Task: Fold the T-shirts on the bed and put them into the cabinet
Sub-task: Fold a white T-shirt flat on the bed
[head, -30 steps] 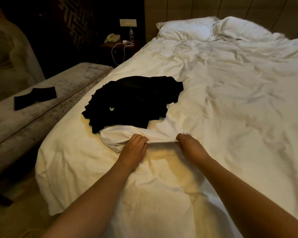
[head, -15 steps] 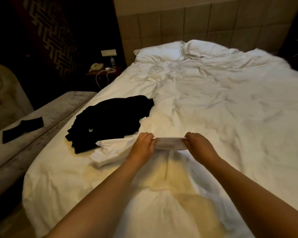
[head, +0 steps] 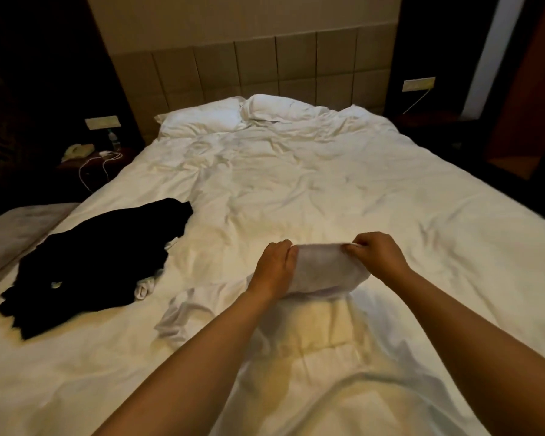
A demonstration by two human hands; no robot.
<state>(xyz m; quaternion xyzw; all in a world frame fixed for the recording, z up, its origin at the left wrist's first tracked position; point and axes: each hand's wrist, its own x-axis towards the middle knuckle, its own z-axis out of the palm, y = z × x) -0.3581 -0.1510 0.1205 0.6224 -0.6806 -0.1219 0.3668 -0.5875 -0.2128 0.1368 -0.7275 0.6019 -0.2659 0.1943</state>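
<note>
Head view takes in the bed [head: 296, 190] first, its white cover rumpled from the pillows [head: 243, 116] at the far end down to the near edge. On the bed's left half lies a heap of black T-shirts [head: 85, 259], unfolded, with a scrap of white cloth poking out at its near right corner. Off the bed's far left corner a nightstand [head: 88, 162] carries a telephone and a trailing white cable. Nearer the middle of the bed, just right of the black heap, the white T-shirt [head: 321, 269] is lifted by one edge, its loose part trailing left onto the cover.

To do this step well, I judge the held edge should be kept taut and level, then laid flat on a smooth stretch of the bed before any fold, so creases do not set crooked.

Left hand [head: 276, 267] grips one end of that edge, fingers curled over the cloth. Right hand [head: 375, 256] pinches the other end, thumb and fingers closed on it.
</note>
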